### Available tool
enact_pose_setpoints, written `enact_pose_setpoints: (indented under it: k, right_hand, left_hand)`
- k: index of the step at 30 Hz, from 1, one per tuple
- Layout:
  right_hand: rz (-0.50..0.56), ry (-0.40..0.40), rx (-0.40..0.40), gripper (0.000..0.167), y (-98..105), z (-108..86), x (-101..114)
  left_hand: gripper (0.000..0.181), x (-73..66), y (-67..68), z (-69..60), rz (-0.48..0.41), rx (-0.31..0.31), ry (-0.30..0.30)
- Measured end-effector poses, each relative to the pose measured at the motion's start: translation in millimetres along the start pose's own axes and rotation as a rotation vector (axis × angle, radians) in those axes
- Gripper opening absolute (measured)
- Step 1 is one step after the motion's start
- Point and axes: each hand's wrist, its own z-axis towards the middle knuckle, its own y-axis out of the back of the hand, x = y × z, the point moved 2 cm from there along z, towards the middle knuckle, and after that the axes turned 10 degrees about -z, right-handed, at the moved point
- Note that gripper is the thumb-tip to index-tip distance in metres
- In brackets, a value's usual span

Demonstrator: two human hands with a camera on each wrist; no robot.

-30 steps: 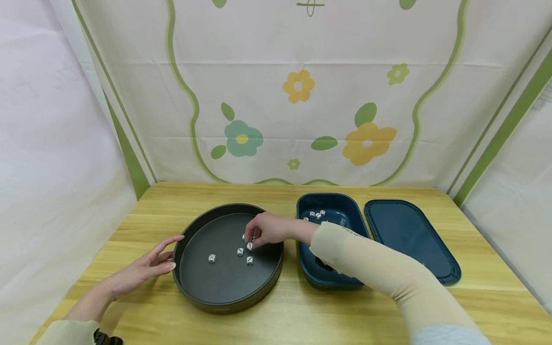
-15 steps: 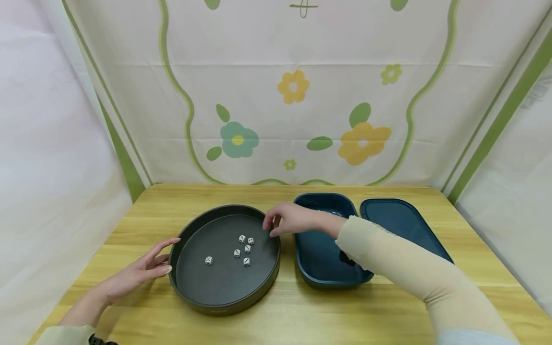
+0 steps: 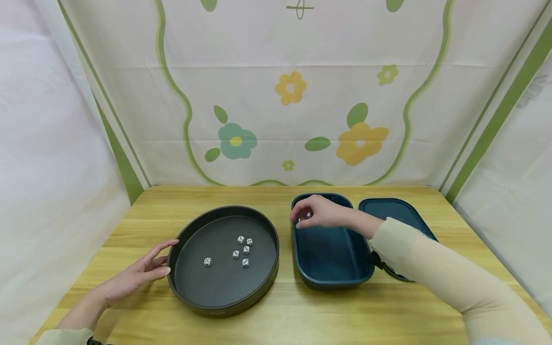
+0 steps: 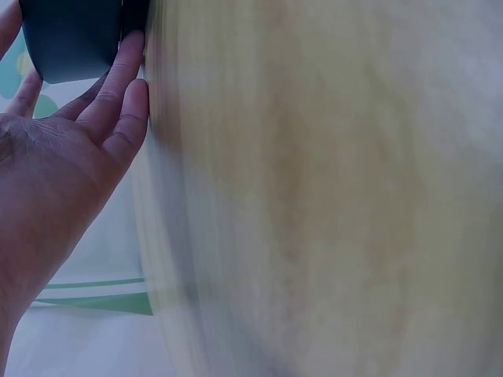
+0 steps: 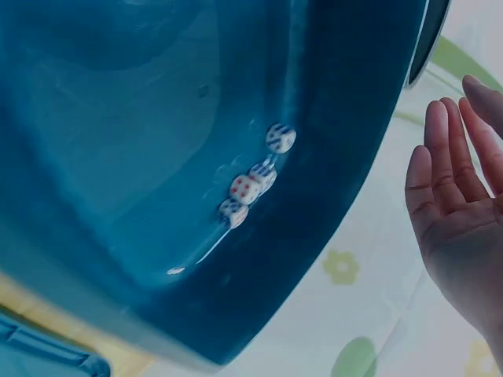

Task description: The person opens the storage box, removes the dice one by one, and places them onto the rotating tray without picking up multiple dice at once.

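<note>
Hovering above the blue box (image 3: pixel 334 254) with four dice (image 5: pixel 244 189) inside, the right hand (image 3: pixel 324 212) has a loosely spread grip, while the left hand (image 3: pixel 137 276), fingers spread, touches the round pan (image 3: pixel 220 286) holding six dice (image 3: pixel 246 250).

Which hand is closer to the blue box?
Right. The right hand is over the far end of the blue box. The left hand is farther away, beside the left edge of the round dark pan, which sits between it and the box.

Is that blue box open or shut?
Open. The blue box shows dice inside, and its lid lies beside it on the table.
</note>
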Motion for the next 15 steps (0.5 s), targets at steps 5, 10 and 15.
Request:
enact_pose_setpoints:
  k: [5, 10, 15]
  right_hand:
    - [0.012, -0.048, -0.02, 0.018, 1, -10.8, -13]
    - [0.018, -0.099, -0.033, 0.022, 2, -20.3, -26]
    - [0.021, -0.168, -0.039, 0.028, 3, -26.6, -40]
  left_hand:
    - [0.064, -0.2, -0.9, -0.7, -0.003, 0.002, -0.011]
    - [0.064, 0.4, -0.7, 0.1, 0.009, -0.005, 0.0]
    - [0.063, 1.5, -0.1, 0.9, 0.007, -0.006, 0.002]
